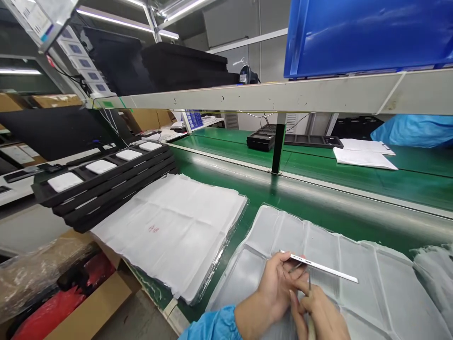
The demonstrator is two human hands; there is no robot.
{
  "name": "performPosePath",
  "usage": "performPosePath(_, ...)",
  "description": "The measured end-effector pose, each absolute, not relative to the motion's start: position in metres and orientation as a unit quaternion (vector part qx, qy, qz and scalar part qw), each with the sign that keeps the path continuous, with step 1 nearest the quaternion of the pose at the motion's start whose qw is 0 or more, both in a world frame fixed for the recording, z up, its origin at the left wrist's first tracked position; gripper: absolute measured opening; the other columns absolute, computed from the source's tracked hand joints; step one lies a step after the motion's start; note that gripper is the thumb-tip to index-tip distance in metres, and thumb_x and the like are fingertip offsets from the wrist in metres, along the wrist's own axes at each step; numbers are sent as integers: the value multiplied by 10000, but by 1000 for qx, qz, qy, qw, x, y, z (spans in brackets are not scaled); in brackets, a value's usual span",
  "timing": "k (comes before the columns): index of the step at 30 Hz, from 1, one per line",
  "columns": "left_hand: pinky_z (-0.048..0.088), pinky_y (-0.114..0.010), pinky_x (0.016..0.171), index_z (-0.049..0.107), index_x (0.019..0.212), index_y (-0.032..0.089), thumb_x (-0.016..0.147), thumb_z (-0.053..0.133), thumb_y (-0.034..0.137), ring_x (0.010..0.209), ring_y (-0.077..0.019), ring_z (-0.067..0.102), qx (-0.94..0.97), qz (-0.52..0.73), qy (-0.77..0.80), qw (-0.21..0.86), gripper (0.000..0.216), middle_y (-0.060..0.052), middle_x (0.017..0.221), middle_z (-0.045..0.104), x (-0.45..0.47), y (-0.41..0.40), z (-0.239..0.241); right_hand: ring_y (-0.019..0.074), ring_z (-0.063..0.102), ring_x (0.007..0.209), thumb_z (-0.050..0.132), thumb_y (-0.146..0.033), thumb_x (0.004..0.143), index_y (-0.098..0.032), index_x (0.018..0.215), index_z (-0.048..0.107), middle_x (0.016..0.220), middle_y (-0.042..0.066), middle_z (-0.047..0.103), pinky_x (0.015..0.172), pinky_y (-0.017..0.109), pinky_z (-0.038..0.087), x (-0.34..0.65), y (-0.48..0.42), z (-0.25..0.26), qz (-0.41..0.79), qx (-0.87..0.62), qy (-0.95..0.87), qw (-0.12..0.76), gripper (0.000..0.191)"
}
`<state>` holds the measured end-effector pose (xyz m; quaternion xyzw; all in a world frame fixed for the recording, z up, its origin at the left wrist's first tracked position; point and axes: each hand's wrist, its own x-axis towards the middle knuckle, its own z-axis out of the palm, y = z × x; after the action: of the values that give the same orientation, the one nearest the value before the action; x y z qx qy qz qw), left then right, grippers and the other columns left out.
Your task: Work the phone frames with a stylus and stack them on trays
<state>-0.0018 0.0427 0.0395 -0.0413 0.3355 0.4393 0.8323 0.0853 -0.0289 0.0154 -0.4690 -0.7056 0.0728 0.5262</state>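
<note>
In the head view my left hand [272, 285] is closed on a thin white flat piece [329, 269], seen edge-on, with small dark slots along its side. Right beside it, my right hand [318, 309] has its fingers pinched around a slim stick-like tool [310, 326]. The tool's narrow tip points up toward the white piece; I cannot make out its exact kind. Both hands are above a translucent plastic sheet [357, 264] with creased sections. To the left lies a stack of white sheets in clear plastic [166, 222], with a small red marking.
Black foam trays [116, 189] at the left carry several white square devices [101, 166]. Overhead, a shelf [198, 96] bears a blue bin [368, 38] and black trays. Behind runs a green conveyor [226, 141] with papers [364, 158]. A blue sleeve [417, 132] shows at the far right.
</note>
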Motion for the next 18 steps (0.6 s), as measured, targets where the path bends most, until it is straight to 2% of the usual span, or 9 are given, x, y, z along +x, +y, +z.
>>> performPosePath(4,492,-301,802,579,836,120,913,562,223,694,-165,594,-42,428,315,846,129,-130,944,695,-1,41,38,232,651,1044,477,-10,1048,-185,988,452,1210,123,631,871,321,509,98,-22,-3,14,-434,-777,456,187)
performPosePath(9,439,-264,693,596,791,123,804,682,276,665,-155,537,-19,425,259,867,176,-62,737,580,-1,39,25,224,638,1099,526,-13,1030,-169,1013,483,1257,135,618,911,305,499,114,-20,-12,-13,-416,-806,422,163)
performPosePath(12,447,-263,711,627,802,105,746,749,309,708,-165,577,8,418,253,872,244,-83,781,616,-2,40,20,212,630,1106,510,-36,1059,-171,1003,462,1242,125,618,925,310,482,114,-17,-11,-28,-436,-790,431,153)
performPosePath(15,463,-262,736,656,826,90,744,762,310,742,-171,607,13,422,257,869,258,-99,830,653,-3,41,19,202,627,1019,495,-91,1092,-179,985,453,1176,93,631,893,313,460,112,-15,-11,-47,-459,-770,440,145)
performPosePath(18,462,-269,721,678,864,86,760,772,323,748,-177,607,32,419,241,875,275,-106,858,671,-2,40,20,206,611,1000,475,-99,1100,-177,1000,469,1201,87,627,890,316,427,111,-13,-10,-57,-469,-761,444,127)
